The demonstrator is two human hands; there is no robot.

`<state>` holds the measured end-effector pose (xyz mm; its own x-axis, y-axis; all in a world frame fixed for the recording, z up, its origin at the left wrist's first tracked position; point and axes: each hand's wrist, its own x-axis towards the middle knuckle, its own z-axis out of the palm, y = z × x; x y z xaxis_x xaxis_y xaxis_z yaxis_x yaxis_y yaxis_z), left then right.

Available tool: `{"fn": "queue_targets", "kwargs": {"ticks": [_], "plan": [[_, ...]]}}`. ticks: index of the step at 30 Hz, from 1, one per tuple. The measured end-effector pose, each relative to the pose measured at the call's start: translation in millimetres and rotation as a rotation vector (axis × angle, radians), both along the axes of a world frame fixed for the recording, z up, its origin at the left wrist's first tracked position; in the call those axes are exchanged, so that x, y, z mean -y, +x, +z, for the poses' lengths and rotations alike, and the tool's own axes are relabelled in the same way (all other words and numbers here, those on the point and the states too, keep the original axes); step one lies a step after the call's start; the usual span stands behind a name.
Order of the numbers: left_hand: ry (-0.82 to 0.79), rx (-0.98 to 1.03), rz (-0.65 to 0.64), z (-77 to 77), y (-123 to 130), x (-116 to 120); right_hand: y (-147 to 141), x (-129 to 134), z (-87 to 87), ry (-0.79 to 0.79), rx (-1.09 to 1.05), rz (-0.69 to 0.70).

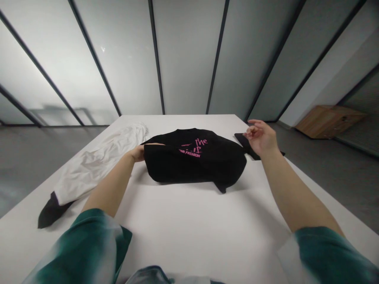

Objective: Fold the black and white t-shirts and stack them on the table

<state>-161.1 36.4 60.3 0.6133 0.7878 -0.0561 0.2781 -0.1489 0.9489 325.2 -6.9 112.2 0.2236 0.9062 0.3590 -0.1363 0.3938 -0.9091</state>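
A black T-shirt [225,154] with pink lettering lies on the white table, its lower part folded up over the front. My left hand [138,153] is closed on the left corner of that folded edge, with its fingers partly hidden by the cloth. My right hand [262,138] is raised beyond the shirt's right side, apart from it. Its index finger is stretched out, the other fingers are loosely bent, and nothing shows in them.
A crumpled white garment [103,154] lies along the table's left side, with a dark piece of cloth [55,211] at its near end. Behind my right hand is a flat black item [240,138]. Frosted panels [186,59] stand behind the table [177,228]; a wooden cabinet [325,120] is at right.
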Motion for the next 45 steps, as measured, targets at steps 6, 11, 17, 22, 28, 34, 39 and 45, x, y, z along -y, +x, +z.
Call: {"fn": "queue_targets", "kwargs": {"ticks": [6, 11, 17, 22, 28, 34, 39, 45], "plan": [[-0.113, -0.138, -0.321, 19.0, 35, 24, 6, -18, -46.0, -0.032, 0.393, -0.108], [-0.281, -0.102, -0.592, 28.4, 50, 31, -31, -17, -106.0, -0.07, 1.178, 0.065], [0.12, -0.218, 0.201, -5.9, 55, -10, -46, -11, -136.1, -0.135, 1.572, 0.071], [0.454, -0.831, 0.363, -52.8, 72, -20, -28, -4, -125.0, -0.206, 1.508, -0.004], [0.481, -1.048, 0.21, -59.1, 47, -20, 0, 2, -114.2, -0.326, 1.494, -0.166], [0.592, -0.981, 0.2, -27.5, 37, -14, -14, -5, -97.5, -0.23, 1.593, -0.318], [0.777, -0.671, 0.075, -27.1, 83, 9, -65, -9, -96.9, -0.038, 1.548, -0.056], [0.807, -0.69, -0.105, -53.7, 120, 13, -98, -11, -108.3, -0.152, 1.714, 0.001]]}}
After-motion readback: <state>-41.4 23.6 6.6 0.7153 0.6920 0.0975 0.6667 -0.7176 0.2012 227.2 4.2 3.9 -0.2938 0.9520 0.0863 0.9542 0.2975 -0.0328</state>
